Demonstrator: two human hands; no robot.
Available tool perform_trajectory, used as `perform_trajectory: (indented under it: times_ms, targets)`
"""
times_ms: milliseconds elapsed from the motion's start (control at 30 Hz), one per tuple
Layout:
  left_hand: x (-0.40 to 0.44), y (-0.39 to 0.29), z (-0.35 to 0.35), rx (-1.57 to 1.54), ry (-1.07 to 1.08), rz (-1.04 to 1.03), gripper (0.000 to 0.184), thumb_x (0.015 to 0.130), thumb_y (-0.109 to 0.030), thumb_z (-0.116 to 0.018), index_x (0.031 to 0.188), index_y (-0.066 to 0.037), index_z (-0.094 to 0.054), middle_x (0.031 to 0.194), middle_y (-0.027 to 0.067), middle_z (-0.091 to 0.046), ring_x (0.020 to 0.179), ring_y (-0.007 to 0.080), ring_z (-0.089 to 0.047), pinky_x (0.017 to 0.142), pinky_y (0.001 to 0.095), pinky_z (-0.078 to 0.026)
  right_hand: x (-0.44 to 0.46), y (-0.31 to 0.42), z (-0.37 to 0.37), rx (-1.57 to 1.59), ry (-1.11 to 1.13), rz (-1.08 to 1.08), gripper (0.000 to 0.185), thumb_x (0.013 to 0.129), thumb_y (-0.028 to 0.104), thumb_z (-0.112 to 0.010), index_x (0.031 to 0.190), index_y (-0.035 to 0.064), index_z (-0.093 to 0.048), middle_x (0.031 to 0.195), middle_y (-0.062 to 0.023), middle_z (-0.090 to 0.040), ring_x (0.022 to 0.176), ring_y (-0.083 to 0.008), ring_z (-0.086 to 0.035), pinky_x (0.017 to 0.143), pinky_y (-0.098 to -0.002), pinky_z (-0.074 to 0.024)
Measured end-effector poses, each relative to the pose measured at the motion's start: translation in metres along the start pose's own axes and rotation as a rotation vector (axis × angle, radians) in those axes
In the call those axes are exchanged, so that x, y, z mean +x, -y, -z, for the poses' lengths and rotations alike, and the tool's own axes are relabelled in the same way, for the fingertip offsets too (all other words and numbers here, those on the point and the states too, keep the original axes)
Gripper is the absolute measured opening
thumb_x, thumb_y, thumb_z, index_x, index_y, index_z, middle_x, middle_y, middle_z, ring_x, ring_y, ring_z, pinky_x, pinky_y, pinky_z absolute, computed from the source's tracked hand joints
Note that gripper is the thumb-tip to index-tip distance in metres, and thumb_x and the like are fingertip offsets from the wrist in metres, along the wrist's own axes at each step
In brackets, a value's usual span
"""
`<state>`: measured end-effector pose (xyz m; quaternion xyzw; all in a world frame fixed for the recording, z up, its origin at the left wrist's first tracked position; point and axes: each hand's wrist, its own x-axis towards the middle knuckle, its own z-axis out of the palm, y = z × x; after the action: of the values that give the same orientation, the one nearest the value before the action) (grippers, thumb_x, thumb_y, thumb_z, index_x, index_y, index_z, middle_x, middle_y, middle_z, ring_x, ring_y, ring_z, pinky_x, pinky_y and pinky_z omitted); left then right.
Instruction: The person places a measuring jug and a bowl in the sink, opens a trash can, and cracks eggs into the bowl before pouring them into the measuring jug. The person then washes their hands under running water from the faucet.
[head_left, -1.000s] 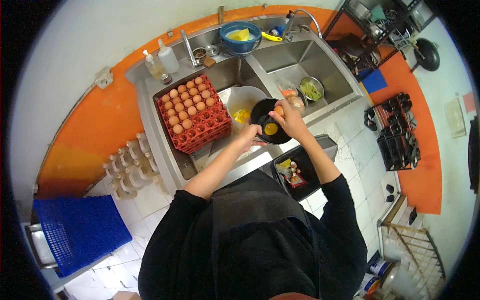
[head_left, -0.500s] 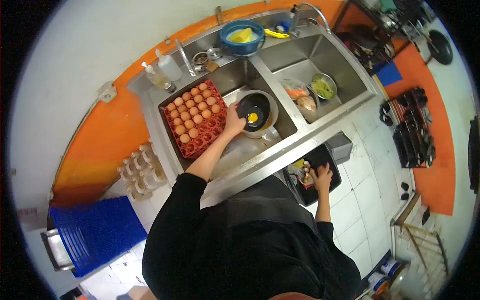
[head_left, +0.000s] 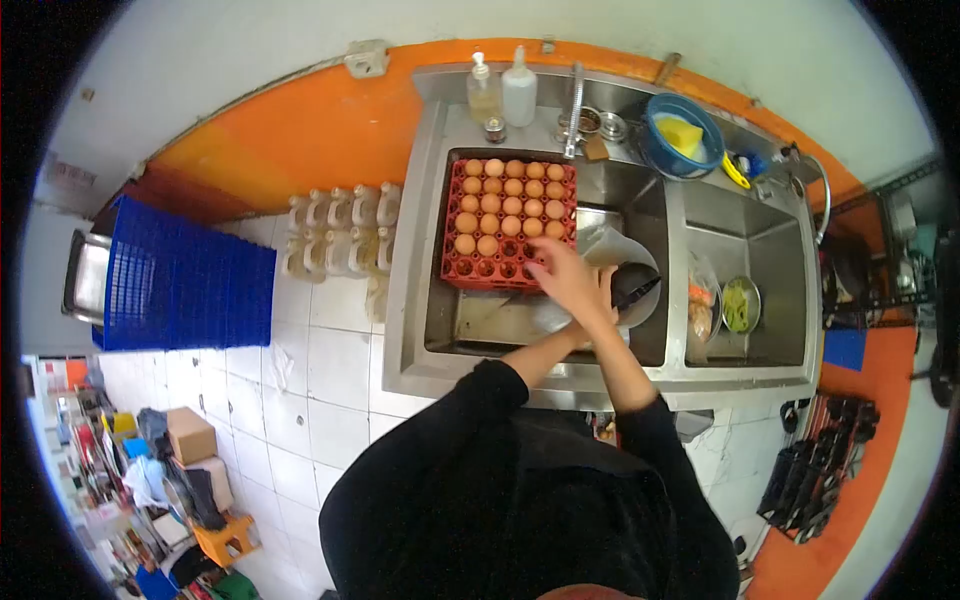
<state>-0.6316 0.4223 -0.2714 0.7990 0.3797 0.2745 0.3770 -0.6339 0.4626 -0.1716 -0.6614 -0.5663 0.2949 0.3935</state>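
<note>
My left hand (head_left: pixel 603 287) grips the edge of a black bowl (head_left: pixel 636 284). The bowl is over a translucent container (head_left: pixel 640 312) in the left sink basin, and its contents do not show clearly. Crossing above my left forearm, my right hand (head_left: pixel 558 273) reaches over the front right part of a red egg tray stack (head_left: pixel 487 281). Its fingers are apart, and no egg shows in them. Several brown eggs (head_left: pixel 490 204) fill the tray's back rows, while empty cups show at the front.
The right basin holds a bowl of green pieces (head_left: pixel 740 305) and bagged food (head_left: pixel 700 312). Behind are a blue tub (head_left: pixel 684 137), a faucet (head_left: pixel 575 110) and pump bottles (head_left: pixel 519 92). Plastic jugs (head_left: pixel 340 240) and blue crates (head_left: pixel 190 280) stand left.
The view has swung left. My right hand has moved from the black bin to the egg tray. My left hand still holds the black bowl, now more tilted.
</note>
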Motion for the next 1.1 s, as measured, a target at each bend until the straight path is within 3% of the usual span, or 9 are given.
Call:
perform_trajectory:
  times_ms: [67,133,367,600,667,700,800,1000,1100]
  targets:
    - [-0.005,0.001,-0.011,-0.072,-0.066,0.125,0.08,0.064,-0.004,-0.071,0.133,-0.009,-0.032,0.128,0.0248,-0.037,0.121,0.0455,-0.037,0.102,0.0469,-0.033,0.051,-0.022,-0.065,-0.112,0.256,-0.003,0.041,0.077,0.018,-0.069,0.114,0.0052,-0.058,0.096,-0.0147,-0.064,0.087,-0.0323,-0.064,0.073,-0.0381,-0.0514]
    - [-0.009,-0.013,-0.012,-0.193,-0.08,0.325,0.08,0.061,0.001,-0.069,0.132,-0.011,-0.034,0.131,0.0267,-0.034,0.122,0.0477,-0.035,0.1,0.0478,-0.034,0.069,-0.035,-0.108,-0.389,0.254,-0.023,0.05,0.073,0.018,-0.071,0.118,0.0033,-0.052,0.103,-0.0182,-0.057,0.092,-0.0358,-0.061,0.075,-0.042,-0.0521]
    - [-0.006,-0.007,0.013,-0.25,-0.186,0.207,0.079,0.061,0.004,-0.067,0.131,-0.012,-0.035,0.128,0.026,-0.036,0.12,0.047,-0.039,0.099,0.047,-0.037,0.07,-0.044,-0.124,-0.433,0.157,-0.042,0.053,0.064,0.015,-0.076,0.109,0.0047,-0.05,0.108,-0.0194,-0.052,0.092,-0.0374,-0.06,0.075,-0.0455,-0.0513]
    - [0.002,0.007,0.008,-0.225,-0.245,0.067,0.069,0.061,0.006,-0.059,0.126,-0.002,-0.038,0.121,0.0214,-0.042,0.114,0.0401,-0.044,0.101,0.0423,-0.035,0.06,-0.042,-0.092,0.212,0.001,0.046,0.048,0.064,0.019,-0.079,0.102,0.0069,-0.054,0.098,-0.0127,-0.06,0.087,-0.0267,-0.061,0.075,-0.0343,-0.0504]
    - [0.004,0.007,0.011,-0.186,-0.237,0.067,0.07,0.061,0.004,-0.061,0.127,0.0,-0.038,0.123,0.0206,-0.042,0.116,0.0381,-0.043,0.103,0.0409,-0.033,0.043,-0.039,-0.065,0.82,0.068,-0.006,0.043,0.069,0.014,-0.077,0.104,0.007,-0.053,0.098,-0.0076,-0.06,0.089,-0.0232,-0.061,0.077,-0.0308,-0.0506]
    - [0.005,0.01,0.01,-0.224,-0.219,0.049,0.07,0.061,0.004,-0.061,0.127,0.0,-0.038,0.123,0.021,-0.042,0.116,0.0384,-0.043,0.103,0.0417,-0.033,0.021,-0.014,-0.022,0.96,0.16,-0.265,0.042,0.075,0.011,-0.07,0.113,0.0065,-0.051,0.104,-0.0077,-0.06,0.093,-0.0246,-0.061,0.08,-0.0306,-0.0509]
    - [0.011,0.028,0.016,-0.318,-0.201,0.015,0.069,0.062,0.002,-0.062,0.126,0.0,-0.037,0.121,0.0221,-0.042,0.115,0.0393,-0.042,0.102,0.0442,-0.032,-0.038,-0.012,0.051,1.682,0.234,-0.249,0.05,0.078,0.014,-0.064,0.124,0.0045,-0.047,0.111,-0.0122,-0.058,0.098,-0.0245,-0.06,0.073,-0.028,-0.0518]
    - [0.019,0.025,0.026,-0.286,-0.181,0.023,0.065,0.064,0.002,-0.06,0.125,0.002,-0.036,0.117,0.0236,-0.042,0.114,0.0397,-0.042,0.102,0.0445,-0.031,-0.13,-0.081,0.137,1.469,0.089,-0.351,0.057,0.077,0.021,-0.052,0.133,0.009,-0.043,0.109,-0.0129,-0.056,0.072,-0.0185,-0.047,0.05,-0.0201,-0.0411]
    - [0.02,0.023,0.025,-0.285,-0.15,0.002,0.065,0.064,0.002,-0.06,0.124,0.002,-0.036,0.116,0.0234,-0.042,0.113,0.0394,-0.042,0.102,0.0437,-0.031,-0.152,-0.095,0.156,1.211,-0.019,-0.613,0.031,0.084,0.027,-0.05,0.108,0.0087,-0.054,0.085,-0.0063,-0.06,0.064,-0.0156,-0.055,0.048,-0.0186,-0.0395]
